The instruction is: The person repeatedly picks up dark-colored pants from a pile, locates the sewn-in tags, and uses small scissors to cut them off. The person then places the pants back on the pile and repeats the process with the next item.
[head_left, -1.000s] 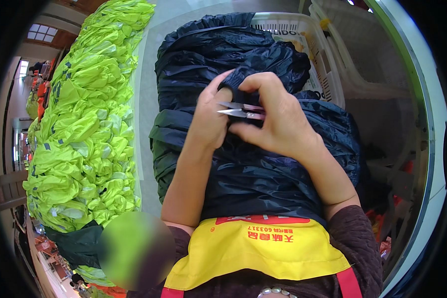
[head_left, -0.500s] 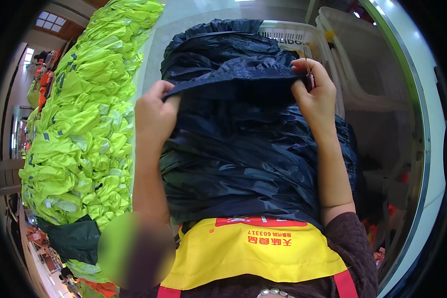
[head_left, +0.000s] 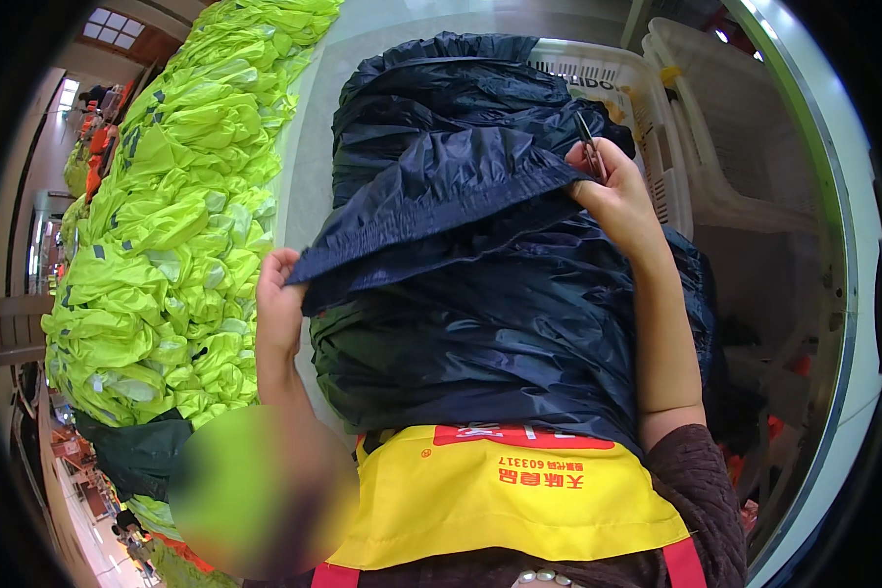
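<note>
Over a pile of navy clothes (head_left: 490, 358), the left hand (head_left: 280, 309) pinches one end of a navy garment's gathered band (head_left: 431, 221); the right hand (head_left: 615, 196) grips the other end and also holds scissors (head_left: 587, 145). Bright yellow-green clothes (head_left: 167, 274) lie heaped to the left.

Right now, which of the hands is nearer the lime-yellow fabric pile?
Left. The left hand is at the right edge of the lime-yellow fabric pile in view; the right hand is farther right, across the dark fabric.
</note>
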Motion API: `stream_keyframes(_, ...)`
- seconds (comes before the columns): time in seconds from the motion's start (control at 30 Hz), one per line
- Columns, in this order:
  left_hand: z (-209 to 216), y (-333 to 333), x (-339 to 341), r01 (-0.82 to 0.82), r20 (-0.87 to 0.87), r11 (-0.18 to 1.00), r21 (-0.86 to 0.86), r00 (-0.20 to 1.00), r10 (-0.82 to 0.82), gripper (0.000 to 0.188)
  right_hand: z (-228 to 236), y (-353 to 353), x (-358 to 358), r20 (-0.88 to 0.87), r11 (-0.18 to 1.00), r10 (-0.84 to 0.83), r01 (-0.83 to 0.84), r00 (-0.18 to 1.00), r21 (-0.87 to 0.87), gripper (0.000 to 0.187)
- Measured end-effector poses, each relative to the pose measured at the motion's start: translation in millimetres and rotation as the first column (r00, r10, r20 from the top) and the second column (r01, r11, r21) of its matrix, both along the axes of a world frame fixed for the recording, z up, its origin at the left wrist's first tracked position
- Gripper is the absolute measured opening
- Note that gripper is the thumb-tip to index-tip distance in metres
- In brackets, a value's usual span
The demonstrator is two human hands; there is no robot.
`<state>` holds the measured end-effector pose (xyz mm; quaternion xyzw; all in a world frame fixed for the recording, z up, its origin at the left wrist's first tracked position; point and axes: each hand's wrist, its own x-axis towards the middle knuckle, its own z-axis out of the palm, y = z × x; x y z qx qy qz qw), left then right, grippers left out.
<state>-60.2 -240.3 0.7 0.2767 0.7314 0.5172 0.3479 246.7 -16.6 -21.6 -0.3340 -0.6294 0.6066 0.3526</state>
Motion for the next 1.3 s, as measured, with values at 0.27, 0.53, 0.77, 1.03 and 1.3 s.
stream_keyframes(0.27, 71.5, 22.9, 57.2, 0.468, -0.777, 0.835, -0.29, 0.394, -0.491, 0.07, 16.0, -21.4, -5.8, -0.011, 0.994, 0.066, -0.065, 0.998, 0.091, 0.033)
stream_keyframes(0.53, 33.6, 125.7, 68.9, 0.724, -0.789, 0.685, 0.083, 0.468, -0.398, 0.033, 19.5, -40.7, -20.2, 0.023, 0.977, 0.102, -0.104, 0.995, 0.184, 0.04)
stream_keyframes(0.77, 44.5, 86.1, 46.2, 0.69, -0.991, 0.721, 0.062, -0.044, 0.127, 0.037, -12.7, -14.6, -22.5, 0.105, 0.758, -0.413, 0.278, 0.904, 0.591, 0.021)
stream_keyframes(1.03, 21.6, 47.5, 38.0, 0.59, -0.993, 0.801, 0.107, 0.021, 0.117, 0.042, -4.0, -19.7, -15.4, -0.054, 0.849, -0.142, 0.15, 0.988, 0.507, 0.022)
stream_keyframes(1.3, 19.0, 40.6, 48.9, 0.602, -0.981, 0.775, 0.19, 0.147, 0.126, 0.038, 5.1, -24.8, -13.8, -0.008, 0.862, -0.001, 0.005, 1.0, 0.506, 0.024)
